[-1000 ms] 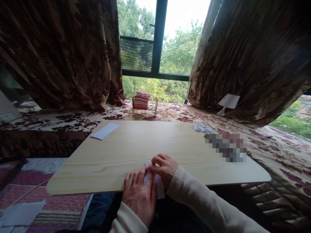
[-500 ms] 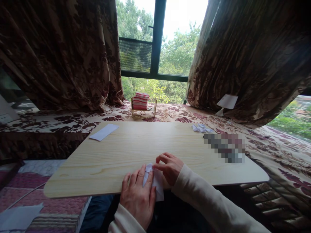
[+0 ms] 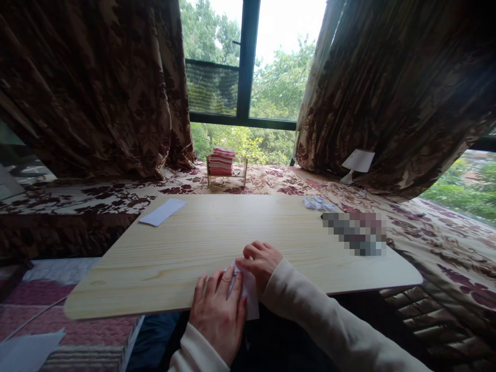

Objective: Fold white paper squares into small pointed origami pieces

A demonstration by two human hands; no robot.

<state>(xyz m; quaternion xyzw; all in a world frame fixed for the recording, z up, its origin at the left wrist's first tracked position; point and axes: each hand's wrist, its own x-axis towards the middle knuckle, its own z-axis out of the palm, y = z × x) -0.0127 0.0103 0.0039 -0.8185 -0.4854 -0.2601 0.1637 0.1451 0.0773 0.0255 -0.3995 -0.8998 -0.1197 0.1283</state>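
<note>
Paper-folding at a window seat: a person in cream sleeves works a small piece of white paper (image 3: pixel 251 300) at the near edge of a pale wooden counter (image 3: pixel 232 227), its lower end hanging just past the rim. The left hand (image 3: pixel 219 315) lies open and flat, fingers spread, pinning the paper down. The right hand (image 3: pixel 259 261) is curled, its fingertips pinching the paper's upper corner just beside the left index finger.

The step in hand looks like setting or sharpening a crease near the top of the piece. A clean next move would call for the flat hand to hold the paper steady while the pinching fingers run firmly along the fold line, with the edges kept matched.

Much of the paper is covered by both hands, so its shape and the number of folds in it cannot be told. A blurred, pixelated patch (image 3: pixel 354 233) masks whatever lies at the counter's far right. Beside it sit a few small crumpled or folded white papers (image 3: pixel 320 203), too small to read. A white paper slip (image 3: pixel 163 212) rests at the far left corner, well apart from the hands. Beyond, a little wooden rack (image 3: pixel 227 173) holds striped cloths (image 3: pixel 222 161) on the sill, between brown floral curtains (image 3: pixel 96 88). A white sheet (image 3: pixel 27 351) on the floor is cut off by the frame.
</note>
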